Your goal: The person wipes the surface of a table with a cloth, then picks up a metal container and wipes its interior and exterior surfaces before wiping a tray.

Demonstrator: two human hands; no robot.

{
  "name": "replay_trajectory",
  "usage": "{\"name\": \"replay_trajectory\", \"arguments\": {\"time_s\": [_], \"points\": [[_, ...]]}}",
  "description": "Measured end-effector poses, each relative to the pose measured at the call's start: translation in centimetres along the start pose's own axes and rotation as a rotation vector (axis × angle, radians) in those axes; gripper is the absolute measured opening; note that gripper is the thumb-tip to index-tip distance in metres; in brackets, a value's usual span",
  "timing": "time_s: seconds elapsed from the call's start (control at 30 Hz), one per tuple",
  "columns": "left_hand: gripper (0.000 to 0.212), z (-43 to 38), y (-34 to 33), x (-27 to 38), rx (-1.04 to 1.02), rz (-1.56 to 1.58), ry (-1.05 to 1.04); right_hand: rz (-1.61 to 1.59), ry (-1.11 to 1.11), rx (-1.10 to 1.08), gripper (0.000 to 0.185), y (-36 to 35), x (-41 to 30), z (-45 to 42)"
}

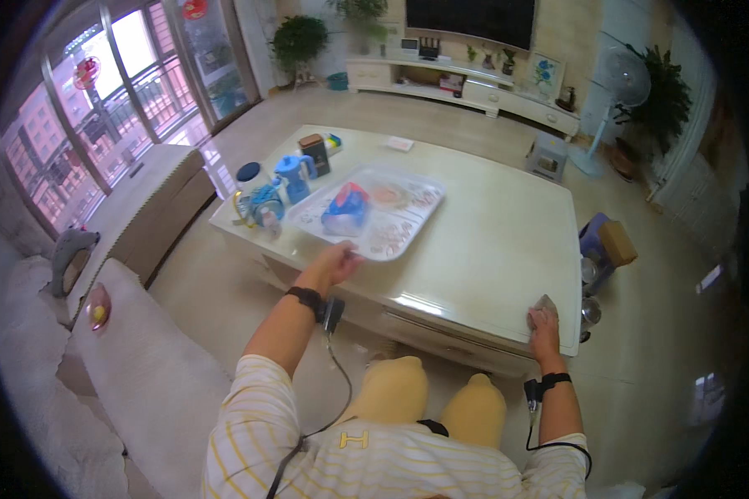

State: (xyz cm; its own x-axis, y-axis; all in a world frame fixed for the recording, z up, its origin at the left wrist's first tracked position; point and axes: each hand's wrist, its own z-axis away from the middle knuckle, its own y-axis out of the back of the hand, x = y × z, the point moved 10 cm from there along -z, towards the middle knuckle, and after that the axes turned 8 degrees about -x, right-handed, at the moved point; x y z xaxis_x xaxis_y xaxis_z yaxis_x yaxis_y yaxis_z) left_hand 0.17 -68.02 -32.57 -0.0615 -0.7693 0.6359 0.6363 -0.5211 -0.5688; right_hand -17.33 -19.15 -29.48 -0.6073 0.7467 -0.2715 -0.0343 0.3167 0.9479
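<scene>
My left hand grips the near rim of a white plastic serving tray on the coffee table. On the tray lie a blue and red plastic packet and a blurred round, pinkish-orange item. At the table's near right corner, my right hand holds a folded grey cloth against the top. The pale, glossy coffee table stands before my knees.
Left of the tray stand a blue pitcher, a dark-lidded jar, a small bottle and a dark brown-lidded canister. A white packet lies at the far edge. Metal containers and a cardboard box sit beyond the right edge.
</scene>
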Motion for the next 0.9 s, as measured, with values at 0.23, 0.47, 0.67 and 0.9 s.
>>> {"name": "replay_trajectory", "arguments": {"time_s": [0.23, 0.47, 0.67, 0.9], "points": [[0.019, 13.5, 0.9, -2.2, -0.303, -0.211, 0.085, -0.875, -0.311, -0.303, 0.024, -0.9, -0.6, 4.7], [0.030, 21.1, 1.0, -6.9, -0.550, -0.577, 0.280, -1.415, -0.481, -0.272, 0.062, 0.6, 1.6, 13.2], [0.045, 26.1, 2.5, -13.2, -0.668, -0.785, 0.437, -1.338, -0.456, -0.417, 0.046, 3.2, -3.1, 23.8], [0.042, 23.7, 4.1, -14.8, -0.684, -1.176, 0.385, -1.271, -0.363, -0.512, 0.044, 2.2, -6.2, 28.8]]}}
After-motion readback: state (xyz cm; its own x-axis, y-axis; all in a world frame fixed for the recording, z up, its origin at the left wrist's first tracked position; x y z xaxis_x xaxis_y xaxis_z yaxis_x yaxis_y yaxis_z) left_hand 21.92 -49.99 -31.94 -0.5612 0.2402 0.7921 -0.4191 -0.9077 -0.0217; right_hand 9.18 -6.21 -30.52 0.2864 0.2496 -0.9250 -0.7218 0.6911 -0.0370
